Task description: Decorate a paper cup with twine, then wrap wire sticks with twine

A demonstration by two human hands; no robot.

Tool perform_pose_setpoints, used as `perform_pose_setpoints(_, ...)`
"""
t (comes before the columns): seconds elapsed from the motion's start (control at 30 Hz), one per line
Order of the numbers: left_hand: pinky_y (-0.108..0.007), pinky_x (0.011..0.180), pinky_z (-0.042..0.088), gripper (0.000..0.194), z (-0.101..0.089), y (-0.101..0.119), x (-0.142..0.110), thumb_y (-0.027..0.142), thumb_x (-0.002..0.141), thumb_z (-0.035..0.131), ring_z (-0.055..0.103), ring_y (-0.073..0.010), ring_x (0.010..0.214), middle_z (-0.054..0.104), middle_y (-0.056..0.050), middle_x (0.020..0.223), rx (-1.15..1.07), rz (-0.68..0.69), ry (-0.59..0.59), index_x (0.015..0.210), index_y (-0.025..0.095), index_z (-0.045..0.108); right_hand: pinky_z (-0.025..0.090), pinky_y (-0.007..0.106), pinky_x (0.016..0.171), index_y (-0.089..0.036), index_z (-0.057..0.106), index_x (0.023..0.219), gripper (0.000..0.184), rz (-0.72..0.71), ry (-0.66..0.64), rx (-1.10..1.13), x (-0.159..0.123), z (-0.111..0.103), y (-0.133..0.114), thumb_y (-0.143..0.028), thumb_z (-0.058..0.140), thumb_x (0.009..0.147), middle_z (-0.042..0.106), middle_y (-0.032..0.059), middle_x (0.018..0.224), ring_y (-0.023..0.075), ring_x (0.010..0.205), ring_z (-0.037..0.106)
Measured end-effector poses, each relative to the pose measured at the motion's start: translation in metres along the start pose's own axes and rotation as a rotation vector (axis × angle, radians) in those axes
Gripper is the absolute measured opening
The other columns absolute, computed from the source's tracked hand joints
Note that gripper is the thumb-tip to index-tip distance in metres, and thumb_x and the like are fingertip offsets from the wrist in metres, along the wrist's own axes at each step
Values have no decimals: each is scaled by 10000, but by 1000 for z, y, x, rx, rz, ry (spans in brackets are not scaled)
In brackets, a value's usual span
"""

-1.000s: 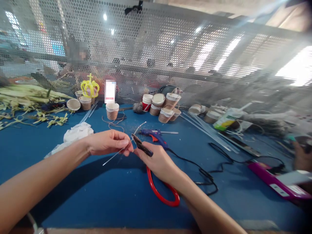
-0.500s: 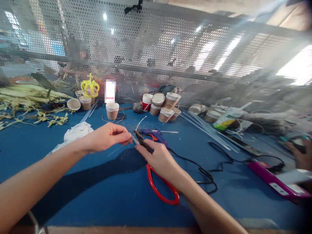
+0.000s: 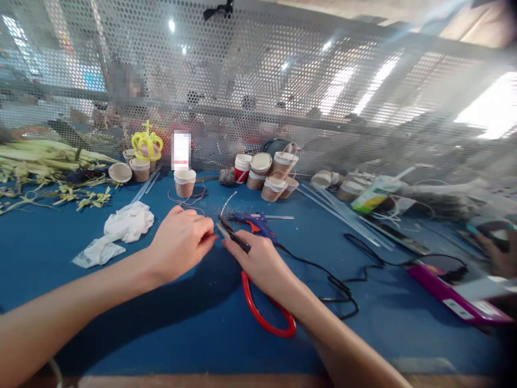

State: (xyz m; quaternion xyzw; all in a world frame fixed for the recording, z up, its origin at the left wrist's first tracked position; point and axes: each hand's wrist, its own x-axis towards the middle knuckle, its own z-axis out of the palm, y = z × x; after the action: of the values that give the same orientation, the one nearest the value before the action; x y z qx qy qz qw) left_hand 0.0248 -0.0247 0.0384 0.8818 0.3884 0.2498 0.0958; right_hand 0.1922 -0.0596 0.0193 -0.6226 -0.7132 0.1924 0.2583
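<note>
My right hand (image 3: 258, 258) is closed around red-handled scissors (image 3: 290, 330). Their dark blades point up and to the left, and one red handle loop shows below the palm. A thin silvery wire (image 3: 228, 202) sticks up from beside the blade tips, its upper end slightly curved. Close by on the left, my left hand (image 3: 181, 242) has its fingers pinched together at the wire's lower part. The fingers mostly hide that part. Behind the scissors a blue glue gun (image 3: 262, 226) with an orange trigger lies on the blue table (image 3: 169, 334).
Twine-wrapped cups (image 3: 184, 184) stand along the back, below a perforated metal screen (image 3: 226, 70). Crumpled white cloth (image 3: 129, 222) lies left. Clear glue sticks (image 3: 347, 215), a black cord (image 3: 339, 285) and a purple power strip (image 3: 452, 302) lie right. Another person's hand (image 3: 495, 256) is at the far right.
My left hand has turned so its back faces up. The wire's long lower tail, visible earlier, is now hidden. The scissors stay in my right hand, nearly in place.
</note>
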Motion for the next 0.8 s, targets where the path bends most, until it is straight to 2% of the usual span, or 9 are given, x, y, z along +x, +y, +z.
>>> perform_pose_setpoints(0.07, -249, 564, 325, 225, -2, 0, 0, 276, 767, 463, 421, -112, 545, 508, 10, 550, -76, -34, -55, 590, 147, 513, 332, 226, 499, -161, 508, 640, 294, 11, -22, 12, 0, -1, -2, -404, 433, 789, 500, -21, 553, 100, 504, 400)
perform_pose_setpoints(0.17, -201, 483, 309, 249, -6, -7, 3, 333, 757, 476, 386, -82, 496, 469, 39, 522, -359, -112, -195, 596, 147, 515, 343, 217, 499, -157, 519, 670, 279, 26, -55, 57, -1, -4, -3, -420, 478, 755, 510, -26, 573, 99, 513, 428)
perform_pose_setpoints(0.33, -189, 476, 302, 252, -12, -18, 9, 363, 724, 532, 373, -69, 499, 449, 50, 526, -628, -140, -348, 604, 141, 532, 370, 224, 527, -159, 531, 744, 270, -28, -137, 102, -1, -7, -1, -427, 494, 745, 524, -21, 628, 104, 551, 449)
perform_pose_setpoints(0.57, -193, 482, 275, 256, -10, -21, 10, 358, 720, 551, 343, -65, 500, 418, 61, 517, -654, -141, -358, 590, 141, 514, 367, 234, 534, -161, 525, 738, 267, -52, -182, 72, -2, -7, -2, -422, 476, 763, 541, -7, 647, 109, 556, 459)
perform_pose_setpoints(0.73, -194, 453, 235, 264, -13, -18, 9, 347, 730, 548, 295, -57, 474, 370, 71, 498, -613, -146, -345, 574, 139, 505, 326, 227, 493, -164, 490, 662, 290, -23, -156, 18, -2, -7, -4, -422, 446, 785, 500, -17, 579, 99, 511, 405)
perform_pose_setpoints(0.8, -195, 468, 256, 243, -15, -18, 9, 335, 723, 567, 331, -59, 485, 411, 66, 503, -640, -158, -346, 588, 137, 532, 305, 223, 478, -166, 481, 635, 283, -21, -131, 13, -2, -7, -5, -399, 444, 792, 465, -29, 550, 93, 496, 374)
